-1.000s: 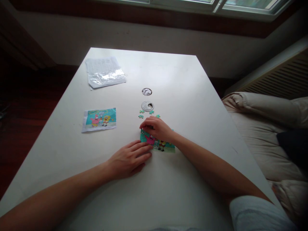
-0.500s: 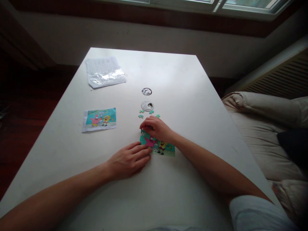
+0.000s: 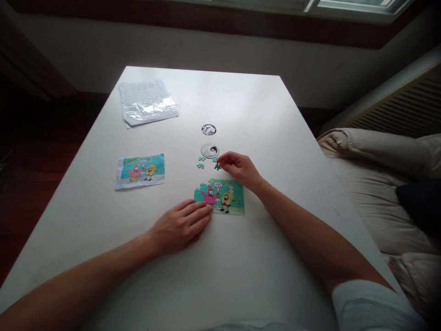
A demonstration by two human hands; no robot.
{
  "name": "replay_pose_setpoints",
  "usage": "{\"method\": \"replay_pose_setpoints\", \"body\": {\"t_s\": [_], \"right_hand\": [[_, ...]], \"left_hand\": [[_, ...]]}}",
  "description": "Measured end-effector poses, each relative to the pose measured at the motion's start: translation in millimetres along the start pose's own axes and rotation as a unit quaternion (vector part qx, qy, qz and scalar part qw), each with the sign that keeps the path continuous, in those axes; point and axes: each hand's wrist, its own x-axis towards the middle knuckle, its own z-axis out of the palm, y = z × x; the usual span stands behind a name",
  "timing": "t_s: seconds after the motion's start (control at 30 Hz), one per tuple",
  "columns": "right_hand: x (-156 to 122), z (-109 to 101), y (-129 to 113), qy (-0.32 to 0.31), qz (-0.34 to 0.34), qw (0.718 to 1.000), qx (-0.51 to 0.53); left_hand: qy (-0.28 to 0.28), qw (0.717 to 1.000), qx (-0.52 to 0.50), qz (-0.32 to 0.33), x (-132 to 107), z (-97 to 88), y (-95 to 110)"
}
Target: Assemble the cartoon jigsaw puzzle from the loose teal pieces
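Observation:
A partly joined jigsaw puzzle (image 3: 227, 186) with cartoon figures lies on the white table, its upper left edge stepped. My left hand (image 3: 182, 225) rests flat with fingers stretched out, fingertips on the puzzle's lower left part. Above the puzzle, my right hand (image 3: 239, 168) is closed in a pinch on a small green puzzle piece (image 3: 217, 166). Two loose pieces lie just left of it, an upper piece (image 3: 201, 158) and a lower piece (image 3: 200, 166). Another loose piece (image 3: 215, 159) shows partly beside my right fingertips.
A printed picture sheet (image 3: 141, 172) of the same figures lies to the left. Papers in a clear plastic sleeve (image 3: 149, 103) are at the far left. Two round inserts, a silver ring (image 3: 209, 150) and a dark-rimmed hole (image 3: 208, 129), sit mid-table. A beige sofa (image 3: 361, 184) stands right.
My right hand has moved up and right, off the puzzle's upper left edge to the loose pieces, uncovering the puzzle's top. My left hand stays nearly in place.

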Motion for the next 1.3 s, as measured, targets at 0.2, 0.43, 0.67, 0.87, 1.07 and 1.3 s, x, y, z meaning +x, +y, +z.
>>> {"method": "replay_pose_setpoints", "body": {"t_s": [0.2, 0.43, 0.67, 0.87, 1.07, 1.3], "right_hand": [[6, -18, 10, 0.087, 0.011, 0.993, 0.073], [8, -19, 23, 0.136, 0.015, 0.990, 0.032], [8, -19, 25, 0.146, 0.011, 0.989, 0.023], [8, -19, 26, 0.149, 0.007, 0.988, 0.029], [8, -19, 26, 0.142, 0.010, 0.990, 0.020], [9, -18, 28, 0.143, 0.008, 0.990, 0.019]], "left_hand": [[0.036, 0.999, 0.018, -0.035, 1, -8.0, -6], [0.053, 0.996, -0.027, 0.065, -1, -10.0, 0], [0.049, 0.995, -0.030, 0.079, -1, -9.5, 0], [0.059, 0.997, -0.010, 0.053, -1, -10.5, 0], [0.086, 0.996, 0.007, -0.023, -2, -13.7, -3], [0.077, 0.996, 0.007, -0.043, 0, -14.4, -4]]}}
